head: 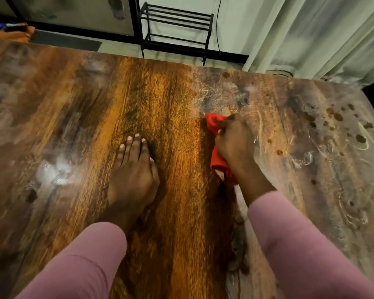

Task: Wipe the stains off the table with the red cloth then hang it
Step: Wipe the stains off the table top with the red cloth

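Currently the right hand (234, 141) is clenched on the red cloth (217, 156), bunched and pressed to the table (171, 100), its long axis running away from the person. Left hand (134, 175) lies flat, fingers loosely together, holding nothing, well to the left on the clean band. The stains (337, 119) sit right of and beyond the cloth hand, nothing between them. My read: next stroke goes rightward; the right hand is nearer and already loaded. The rack (177, 31) past the far edge looks like the hanging spot.
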A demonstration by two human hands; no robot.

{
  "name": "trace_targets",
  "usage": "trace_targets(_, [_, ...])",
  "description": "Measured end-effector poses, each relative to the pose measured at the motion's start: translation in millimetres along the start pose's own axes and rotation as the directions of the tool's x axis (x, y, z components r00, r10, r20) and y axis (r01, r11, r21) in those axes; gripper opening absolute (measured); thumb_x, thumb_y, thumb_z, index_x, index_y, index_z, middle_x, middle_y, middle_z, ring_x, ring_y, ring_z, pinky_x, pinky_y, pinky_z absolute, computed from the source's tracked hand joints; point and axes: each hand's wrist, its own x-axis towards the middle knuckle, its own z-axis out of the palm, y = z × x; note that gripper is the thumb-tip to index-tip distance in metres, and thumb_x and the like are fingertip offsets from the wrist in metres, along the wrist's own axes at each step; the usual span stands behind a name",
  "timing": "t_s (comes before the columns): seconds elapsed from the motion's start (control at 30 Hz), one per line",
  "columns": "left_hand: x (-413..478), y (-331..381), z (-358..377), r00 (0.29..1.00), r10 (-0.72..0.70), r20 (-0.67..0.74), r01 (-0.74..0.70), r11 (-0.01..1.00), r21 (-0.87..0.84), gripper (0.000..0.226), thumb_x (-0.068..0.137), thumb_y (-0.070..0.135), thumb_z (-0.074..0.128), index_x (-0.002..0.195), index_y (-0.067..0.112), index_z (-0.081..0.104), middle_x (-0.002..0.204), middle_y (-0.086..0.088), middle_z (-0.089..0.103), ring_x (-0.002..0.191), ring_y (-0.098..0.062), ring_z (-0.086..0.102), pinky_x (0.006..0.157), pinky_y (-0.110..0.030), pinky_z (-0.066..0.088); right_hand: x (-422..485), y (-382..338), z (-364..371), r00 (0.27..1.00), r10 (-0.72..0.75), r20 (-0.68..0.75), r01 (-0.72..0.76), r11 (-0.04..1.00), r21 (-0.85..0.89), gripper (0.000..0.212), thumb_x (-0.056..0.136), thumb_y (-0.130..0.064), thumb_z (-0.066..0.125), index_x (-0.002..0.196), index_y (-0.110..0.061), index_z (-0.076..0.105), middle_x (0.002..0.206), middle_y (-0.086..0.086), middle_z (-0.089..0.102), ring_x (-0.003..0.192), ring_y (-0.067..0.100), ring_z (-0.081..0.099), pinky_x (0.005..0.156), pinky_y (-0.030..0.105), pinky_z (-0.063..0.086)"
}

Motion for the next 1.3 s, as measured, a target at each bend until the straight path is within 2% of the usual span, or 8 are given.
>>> trace_targets(0.17, [-1, 1, 0, 0.999, 0.031, -0.006, -0.031, 1.000, 0.003, 0.067, 0.095, 0.039, 0.007, 0.153, 0.006, 0.012, 0.162, -0.011, 0.003, 0.150, -0.021, -0.004, 0.119, -0.032, -0.008, 47, -46, 15, 1.000, 0.022, -0.001, -0.022, 0.997, 0.068, 0.029, 0.089, -0.025, 0.061, 0.111, -0.007, 0.065, 0.107, 0.009, 0.058, 0.103, 0.029, 0.055, 0.082, 0.043, 0.051])
trace_targets(0.4, [-1, 2, -1, 0.999, 0.036, -0.026, -0.037, 0.999, -0.013, 0.062, 0.099, 0.035, 0.013, 0.153, 0.005, 0.016, 0.162, -0.012, 0.007, 0.150, -0.022, 0.000, 0.118, -0.031, -0.008, -12, -35, 14, 0.947, -0.304, 0.106, 0.308, 0.951, -0.017, 0.038, 0.091, -0.015, 0.057, 0.127, -0.027, 0.060, 0.123, 0.001, 0.052, 0.107, 0.024, 0.045, 0.085, 0.037, 0.048])
trace_targets(0.53, [-3, 1, -2, 0.997, 0.059, -0.042, -0.059, 0.998, -0.020, 0.059, 0.101, 0.033, 0.012, 0.153, 0.006, 0.012, 0.162, -0.011, 0.004, 0.150, -0.021, -0.002, 0.116, -0.030, -0.011, 5, -6, 6, 0.997, -0.077, 0.006, 0.078, 0.994, -0.081, 0.041, 0.090, -0.013, 0.055, 0.129, -0.027, 0.058, 0.121, 0.002, 0.055, 0.108, 0.026, 0.049, 0.079, 0.033, 0.044])
trace_targets(0.67, [-3, 1, -1, 0.996, 0.075, -0.049, -0.077, 0.997, -0.032, 0.060, 0.100, 0.035, 0.009, 0.153, 0.007, 0.010, 0.162, -0.010, 0.002, 0.149, -0.019, -0.005, 0.115, -0.029, -0.012, 64, -21, 20, 0.988, 0.148, -0.053, -0.148, 0.989, 0.008, 0.031, 0.089, -0.018, 0.060, 0.120, -0.016, 0.064, 0.100, 0.008, 0.062, 0.079, 0.021, 0.059, 0.062, 0.029, 0.044])
trace_targets(0.73, [-3, 1, 0, 0.996, 0.074, -0.057, -0.077, 0.996, -0.043, 0.064, 0.097, 0.037, 0.008, 0.153, 0.007, 0.012, 0.162, -0.010, 0.004, 0.149, -0.018, -0.004, 0.116, -0.030, -0.011, 76, -39, 28, 0.990, 0.136, -0.037, -0.136, 0.991, 0.005, 0.025, 0.091, -0.022, 0.059, 0.114, -0.013, 0.065, 0.095, 0.006, 0.063, 0.072, 0.018, 0.059, 0.057, 0.030, 0.048])
trace_targets(1.0, [3, 6, 0, 0.999, 0.033, -0.036, -0.030, 0.996, 0.081, 0.070, 0.094, 0.040, 0.005, 0.150, 0.003, 0.024, 0.160, -0.016, 0.017, 0.149, -0.027, 0.011, 0.121, -0.040, 0.006, 17, -33, 14, 0.951, -0.299, 0.080, 0.304, 0.950, -0.067, 0.052, 0.088, -0.014, 0.056, 0.137, -0.029, 0.049, 0.134, -0.001, 0.051, 0.114, 0.025, 0.043, 0.093, 0.044, 0.045])
trace_targets(1.2, [51, 59, 2, 1.000, -0.005, -0.029, 0.005, 1.000, -0.002, 0.060, 0.100, 0.036, 0.008, 0.153, 0.007, 0.012, 0.162, -0.012, 0.008, 0.150, -0.024, 0.000, 0.119, -0.036, -0.005, 92, 0, 12, 0.999, -0.011, 0.040, 0.012, 1.000, -0.015, 0.037, 0.086, -0.014, 0.061, 0.123, -0.020, 0.061, 0.107, 0.007, 0.065, 0.075, 0.016, 0.056, 0.060, 0.026, 0.044])
trace_targets(1.3, [83, 83, 13, 0.995, -0.064, -0.073, 0.061, 0.997, -0.046, 0.055, 0.102, 0.030, 0.024, 0.151, 0.005, 0.022, 0.160, -0.014, 0.017, 0.149, -0.029, 0.008, 0.122, -0.040, 0.005, 128, -23, 22, 0.998, -0.048, 0.031, 0.047, 0.999, 0.022, 0.027, 0.086, -0.016, 0.061, 0.113, -0.017, 0.067, 0.099, 0.010, 0.068, 0.076, 0.020, 0.059, 0.065, 0.030, 0.046])
